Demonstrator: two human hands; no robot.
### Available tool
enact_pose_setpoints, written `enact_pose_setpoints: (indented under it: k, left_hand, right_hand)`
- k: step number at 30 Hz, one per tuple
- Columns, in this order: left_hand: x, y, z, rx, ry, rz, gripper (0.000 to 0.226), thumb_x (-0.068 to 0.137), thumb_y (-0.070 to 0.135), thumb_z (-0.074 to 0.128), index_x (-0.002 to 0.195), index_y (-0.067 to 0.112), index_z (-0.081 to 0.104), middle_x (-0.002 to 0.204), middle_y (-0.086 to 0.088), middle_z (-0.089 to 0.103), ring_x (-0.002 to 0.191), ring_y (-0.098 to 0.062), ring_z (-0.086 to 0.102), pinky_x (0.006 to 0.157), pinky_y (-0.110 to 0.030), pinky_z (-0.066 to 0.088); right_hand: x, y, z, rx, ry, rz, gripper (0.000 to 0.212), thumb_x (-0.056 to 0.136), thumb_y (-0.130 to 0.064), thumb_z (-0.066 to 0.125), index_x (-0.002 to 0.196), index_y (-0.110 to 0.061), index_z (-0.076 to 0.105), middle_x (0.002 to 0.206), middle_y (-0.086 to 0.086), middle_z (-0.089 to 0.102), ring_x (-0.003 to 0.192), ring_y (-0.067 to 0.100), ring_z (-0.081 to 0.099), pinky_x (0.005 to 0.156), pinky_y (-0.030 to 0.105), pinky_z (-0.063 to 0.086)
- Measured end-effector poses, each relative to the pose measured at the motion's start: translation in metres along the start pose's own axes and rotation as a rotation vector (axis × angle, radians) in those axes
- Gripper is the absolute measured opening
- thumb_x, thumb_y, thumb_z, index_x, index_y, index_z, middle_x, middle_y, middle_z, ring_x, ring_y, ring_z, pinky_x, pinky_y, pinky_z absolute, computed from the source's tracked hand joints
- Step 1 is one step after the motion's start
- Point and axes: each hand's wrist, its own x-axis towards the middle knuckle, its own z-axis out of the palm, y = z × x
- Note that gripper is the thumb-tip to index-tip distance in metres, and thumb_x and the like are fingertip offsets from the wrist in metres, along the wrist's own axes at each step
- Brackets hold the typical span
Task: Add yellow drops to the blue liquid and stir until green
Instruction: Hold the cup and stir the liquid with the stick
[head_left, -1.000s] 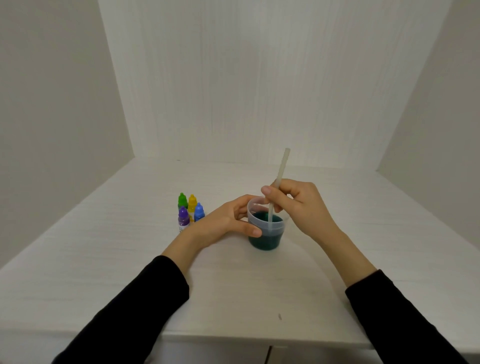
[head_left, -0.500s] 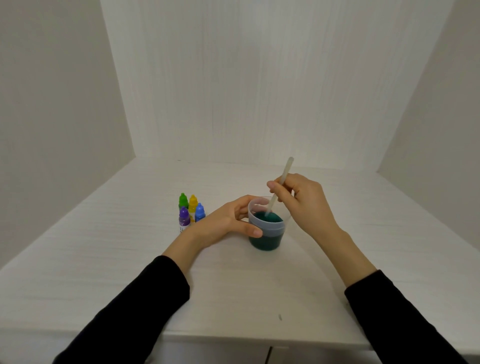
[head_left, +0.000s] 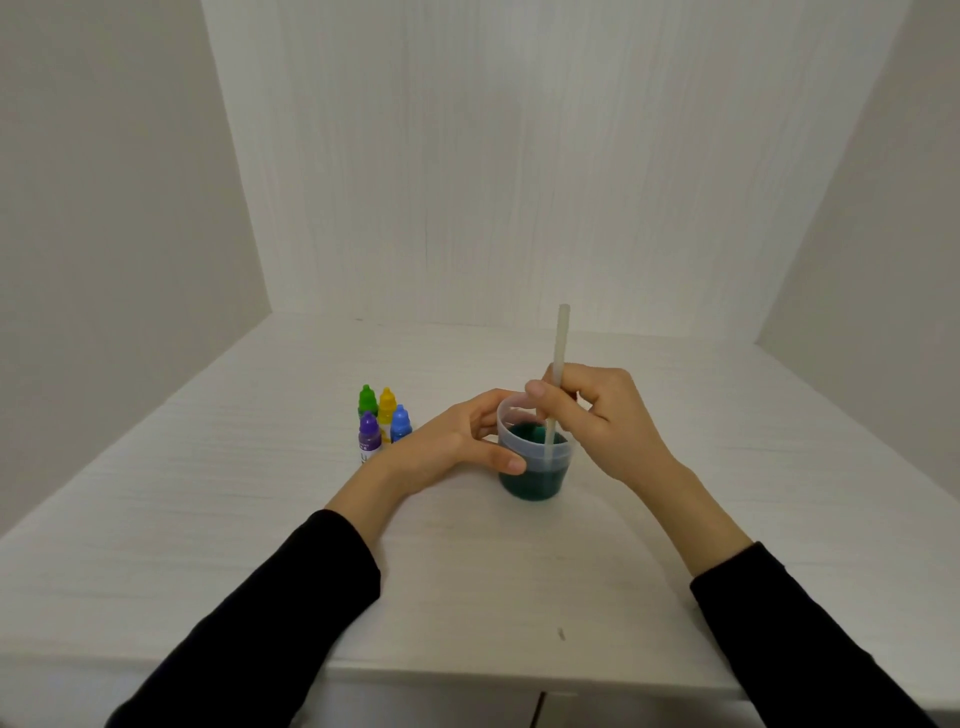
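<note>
A clear plastic cup (head_left: 535, 467) stands on the white table, filled partway with dark teal-green liquid (head_left: 530, 480). My left hand (head_left: 447, 449) wraps around the cup's left side, thumb on its front wall. My right hand (head_left: 602, 415) pinches a translucent stirring stick (head_left: 558, 353), which stands nearly upright with its lower end in the liquid. The yellow dropper bottle (head_left: 387, 408) stands capped in a cluster to the left of the cup, apart from both hands.
Green (head_left: 367, 399), purple (head_left: 369, 434) and blue (head_left: 401, 422) dropper bottles stand with the yellow one. White walls close in the table (head_left: 675, 597) at the back and both sides. The table's front edge runs just below my sleeves.
The stick has swung from leaning right to nearly upright, and my right hand has shifted a little toward me over the cup. My left hand and the bottles have stayed put.
</note>
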Motion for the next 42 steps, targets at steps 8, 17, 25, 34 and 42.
enact_pose_setpoints:
  k: [8, 17, 25, 34, 42]
  left_hand:
    - [0.001, 0.0, 0.0, -0.011, -0.004, 0.01, 0.074, 0.069, 0.013, 0.078, 0.135, 0.025, 0.048, 0.137, 0.0, 0.058, 0.127, -0.017, 0.054, 0.111, -0.048, 0.039]
    - [0.0, 0.0, 0.0, -0.014, 0.004, 0.001, 0.074, 0.06, 0.026, 0.081, 0.129, 0.028, 0.052, 0.125, 0.004, 0.065, 0.117, -0.013, 0.06, 0.093, -0.03, 0.048]
    - [0.0, -0.002, -0.001, -0.022, 0.002, 0.003, 0.076, 0.06, 0.025, 0.081, 0.13, 0.027, 0.052, 0.128, 0.001, 0.064, 0.119, -0.015, 0.059, 0.094, -0.031, 0.046]
    - [0.003, -0.003, -0.002, -0.01, -0.014, 0.011, 0.075, 0.069, 0.016, 0.078, 0.137, 0.023, 0.047, 0.137, 0.0, 0.058, 0.127, -0.019, 0.054, 0.11, -0.049, 0.04]
    - [0.002, -0.002, -0.001, -0.013, -0.012, 0.007, 0.071, 0.064, 0.026, 0.08, 0.13, 0.029, 0.051, 0.129, 0.005, 0.064, 0.122, -0.016, 0.058, 0.105, -0.04, 0.046]
  right_hand:
    - [0.004, 0.004, 0.004, -0.024, -0.029, 0.107, 0.013, 0.088, -0.033, 0.059, 0.085, -0.025, 0.069, 0.085, -0.007, 0.07, 0.078, 0.004, 0.063, 0.072, 0.012, 0.047]
    - [0.009, 0.021, -0.006, -0.375, 0.095, 0.113, 0.026, 0.094, -0.036, 0.048, 0.087, -0.018, 0.066, 0.076, -0.008, 0.059, 0.07, 0.009, 0.055, 0.061, 0.019, 0.041]
    - [0.005, 0.015, -0.011, -0.262, 0.117, 0.087, 0.033, 0.094, -0.027, 0.052, 0.06, -0.03, 0.053, 0.047, -0.019, 0.047, 0.05, 0.006, 0.049, 0.051, 0.012, 0.033]
    - [0.003, 0.001, 0.0, 0.084, -0.035, 0.063, 0.019, 0.09, -0.029, 0.056, 0.073, -0.034, 0.063, 0.071, -0.008, 0.067, 0.067, 0.005, 0.063, 0.065, 0.012, 0.048]
    - [0.008, 0.013, 0.002, -0.078, 0.031, 0.157, 0.011, 0.09, -0.032, 0.057, 0.086, -0.027, 0.066, 0.084, -0.008, 0.067, 0.078, 0.004, 0.064, 0.07, 0.011, 0.048]
